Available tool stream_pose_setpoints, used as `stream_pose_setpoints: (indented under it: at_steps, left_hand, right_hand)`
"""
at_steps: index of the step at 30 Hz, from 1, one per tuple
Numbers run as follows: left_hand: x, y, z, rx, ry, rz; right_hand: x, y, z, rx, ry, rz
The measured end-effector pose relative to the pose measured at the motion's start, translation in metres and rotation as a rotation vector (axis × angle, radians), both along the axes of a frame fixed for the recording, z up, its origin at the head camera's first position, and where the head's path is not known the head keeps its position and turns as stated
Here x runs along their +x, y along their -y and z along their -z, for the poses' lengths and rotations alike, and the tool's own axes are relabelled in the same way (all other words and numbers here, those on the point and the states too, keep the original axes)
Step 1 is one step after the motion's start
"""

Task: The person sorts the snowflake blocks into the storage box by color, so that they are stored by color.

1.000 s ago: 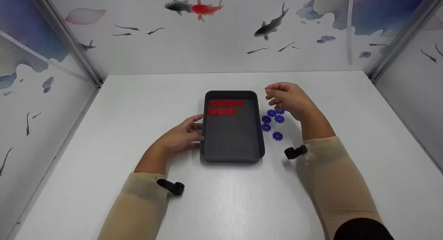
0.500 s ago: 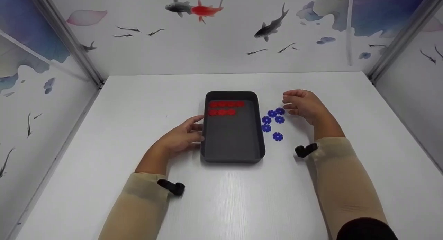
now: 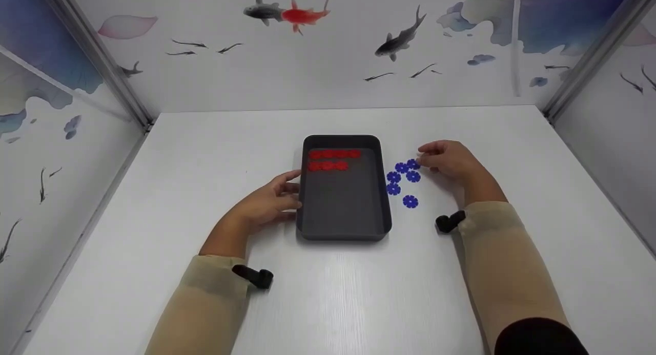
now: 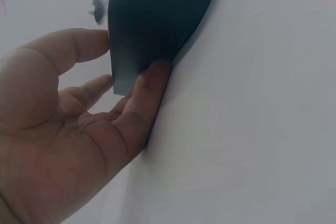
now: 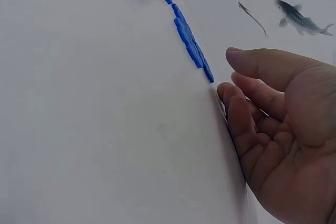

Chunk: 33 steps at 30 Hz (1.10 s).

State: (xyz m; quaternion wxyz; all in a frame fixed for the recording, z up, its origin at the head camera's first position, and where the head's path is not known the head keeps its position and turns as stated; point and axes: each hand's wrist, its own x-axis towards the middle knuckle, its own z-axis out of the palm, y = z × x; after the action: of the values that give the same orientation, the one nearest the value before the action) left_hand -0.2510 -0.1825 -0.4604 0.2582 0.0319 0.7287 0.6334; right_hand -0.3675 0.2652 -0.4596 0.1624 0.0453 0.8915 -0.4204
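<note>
A dark grey rectangular tray [image 3: 346,206] lies on the white table, with red flower-shaped plastic discs [image 3: 335,154] in two rows at its far end. My left hand [image 3: 261,204] touches the tray's left wall with its fingertips; the left wrist view shows the fingers [image 4: 152,77] against the tray's outer side [image 4: 157,19]. Right of the tray lie several blue flower-shaped discs [image 3: 410,201]. My right hand [image 3: 451,160] is low over the table, fingertips right at the farthest blue disc [image 3: 413,164]. In the right wrist view its thumb and fingers stand apart with nothing between them.
White panels with painted fish [image 3: 400,37] stand at the back and both sides of the table [image 3: 328,304]. One blue disc lies nearer me than the cluster, and some of the cluster is close to the tray's right wall.
My right hand has moved right and towards me from beyond the blue discs, then down to their right side. The left hand and the tray have stayed in place.
</note>
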Motion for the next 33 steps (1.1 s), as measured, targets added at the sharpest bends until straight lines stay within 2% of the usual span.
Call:
stream_pose_setpoints:
  at_steps: [7, 21, 33]
  left_hand:
    - [-0.001, 0.001, 0.001, 0.003, -0.003, 0.002]
    - [0.000, 0.002, 0.002, -0.007, -0.005, -0.010]
    - [-0.002, 0.002, 0.003, -0.008, -0.020, 0.009]
  right_hand:
    - [0.000, 0.003, -0.002, 0.119, -0.015, -0.076]
    - [0.000, 0.012, -0.007, 0.204, 0.012, -0.093]
    - [-0.001, 0.011, -0.007, 0.224, -0.004, -0.135]
